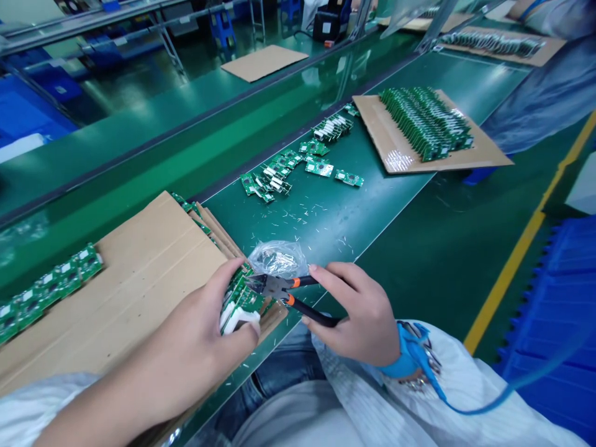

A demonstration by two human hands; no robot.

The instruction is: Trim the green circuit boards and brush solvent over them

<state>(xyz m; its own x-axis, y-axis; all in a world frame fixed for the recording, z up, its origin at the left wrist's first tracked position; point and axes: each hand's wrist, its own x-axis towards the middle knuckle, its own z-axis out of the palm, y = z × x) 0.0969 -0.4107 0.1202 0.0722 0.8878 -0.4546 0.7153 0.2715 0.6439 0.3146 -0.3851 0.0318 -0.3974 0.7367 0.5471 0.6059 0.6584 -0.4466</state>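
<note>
My left hand (205, 341) is closed around a green circuit board (249, 298) that has white parts on its near side. In my right hand (363, 310) is a pair of diagonal cutters (274, 285) with black and orange handles, its handles spread apart. The cutter's jaws lie at the board's upper right edge; whether they touch a lead I cannot tell. Just beyond the jaws sits a clear plastic bag (279, 256) with small shiny bits in it. A blue strap (405, 357) circles my right wrist.
Cardboard sheets (139, 273) lie at the left, beside a row of boards (46, 292). Loose boards (284, 164) are scattered along the green bench (321, 230) among wire clippings. Farther right, a cardboard sheet (395, 158) carries stacked boards (423, 121). Another person's sleeve (559, 25) shows top right.
</note>
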